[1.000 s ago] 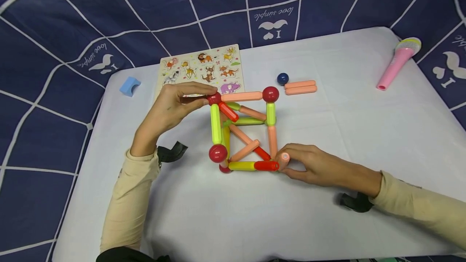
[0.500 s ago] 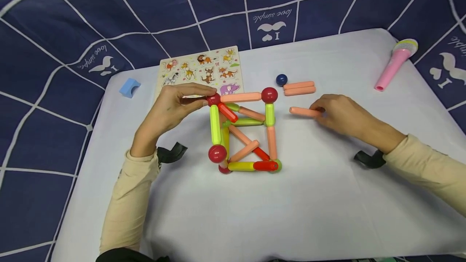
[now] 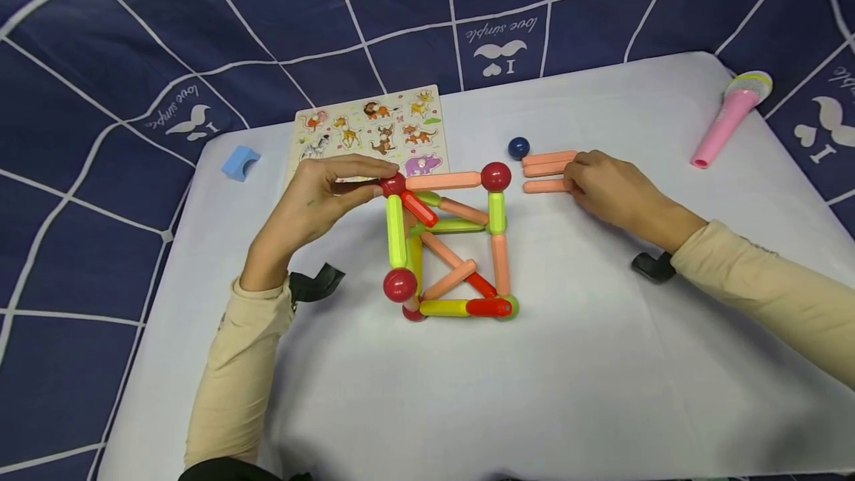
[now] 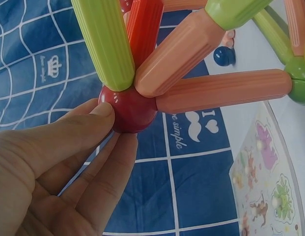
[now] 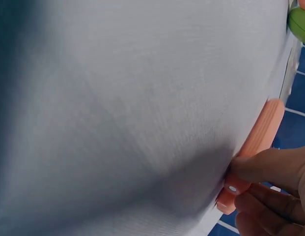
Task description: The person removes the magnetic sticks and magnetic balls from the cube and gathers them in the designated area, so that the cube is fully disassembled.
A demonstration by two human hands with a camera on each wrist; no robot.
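Observation:
A cube frame of magnetic rods [image 3: 450, 243] and balls stands mid-table. My left hand [image 3: 314, 203] pinches the dark red corner ball [image 3: 393, 184] [image 4: 128, 110] at its top left, where green, red and salmon rods meet. My right hand [image 3: 611, 188] holds a salmon rod [image 3: 546, 185] [image 5: 255, 142] by its end, flat on the table beside two more salmon rods [image 3: 549, 162]. A dark blue ball [image 3: 518, 147] lies just left of those rods.
An animal puzzle board [image 3: 370, 132] lies behind the frame. A blue block [image 3: 240, 162] sits at the far left, a pink toy microphone [image 3: 729, 117] at the far right. The white table [image 3: 534, 392] stands on a navy patterned cloth [image 3: 100, 95].
My right hand pulled a salmon rod off the frame's front right corner, carried it back and right, and set it down beside the two loose rods. The left hand stayed on its ball.

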